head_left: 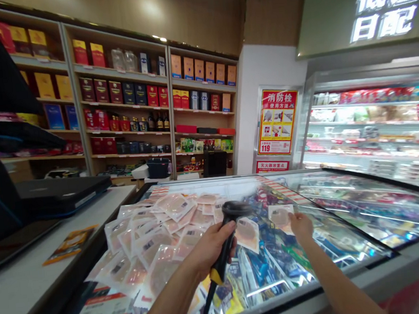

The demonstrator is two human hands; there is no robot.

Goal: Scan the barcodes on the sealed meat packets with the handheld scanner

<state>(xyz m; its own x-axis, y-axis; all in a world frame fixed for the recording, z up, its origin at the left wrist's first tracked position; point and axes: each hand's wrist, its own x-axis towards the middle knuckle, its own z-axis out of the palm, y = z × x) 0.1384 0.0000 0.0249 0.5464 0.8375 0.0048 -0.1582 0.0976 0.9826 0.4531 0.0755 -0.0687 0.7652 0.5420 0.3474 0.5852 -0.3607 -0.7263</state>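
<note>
My left hand [215,244] is wrapped round the handle of a black barcode scanner [236,208], its head pointing away and its cable trailing down toward me. To its right, my right hand [301,226] pinches the edge of a clear flat packet [281,218] with a pale round item inside and a white label. Another such packet [248,235] lies on the freezer's glass just right of the scanner. A large heap of similar packets [154,240] spreads over the glass left of my left hand.
A chest freezer [346,213] with a glass top spans the front, bagged goods under it. At left, a counter [101,225] carries an orange packet [70,244] and a dark checkout machine [62,194]. Shelves of boxes [125,93] stand behind; a lit fridge [368,128] is at right.
</note>
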